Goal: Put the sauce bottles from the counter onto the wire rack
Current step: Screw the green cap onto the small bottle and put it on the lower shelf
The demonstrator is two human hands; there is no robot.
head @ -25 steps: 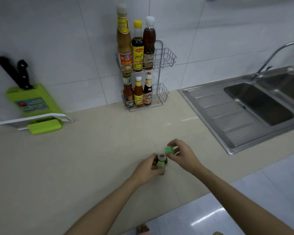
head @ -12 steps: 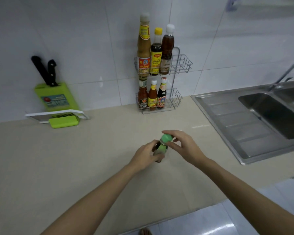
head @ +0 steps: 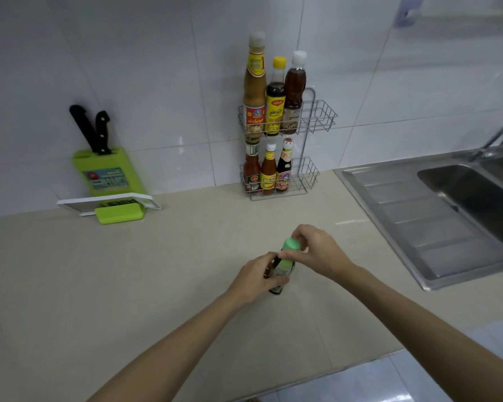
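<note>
Small bottle (head: 279,275), upright on counter (head: 128,285): left hand (head: 257,278) clamped round its body. Right hand (head: 317,252) fingers pinched on its green cap (head: 291,245). Wire rack (head: 311,123) by the wall, six bottles.

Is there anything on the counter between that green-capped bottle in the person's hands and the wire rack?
Nothing visible. The counter between the green-capped bottle and the wire rack is bare. Both tiers hold three bottles at the left, with open space at the right end of each.

Single head-worn view, forward and down over the counter (head: 128,285) toward the tiled wall (head: 157,68), hands close below.
</note>
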